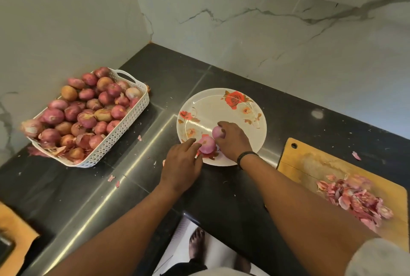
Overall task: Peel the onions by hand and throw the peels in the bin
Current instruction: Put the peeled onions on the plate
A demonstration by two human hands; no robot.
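Right hand (233, 140): grip is closed around a peeled onion (217, 132), fingers curled over its top, held low over the near part of the floral plate (248, 142). Left hand (180, 163): fingers extended and touching a second peeled onion (207, 144), which sits on the plate's near rim; whether this grip pinches it or merely steadies it cannot be told. The two onions are just beside each other, possibly touching.

Outward: the plate stands on the black desk (221, 198). A white perforated basket (124, 133) heaped with unpeeled onions (86, 111) sits to the left, against the marble wall. A pile of peels (359, 200) lies on the wooden cutting board (310, 164) to the right. Loose peel scraps (112, 178) are scattered on the desk.

Risks, as judged: the rim-side onion could roll off the plate onto the desk if released carelessly. Scattered scraps may be missed at disposal. No bin is in view, so carrying the peels may shed more.

Writing: none legible on any item.
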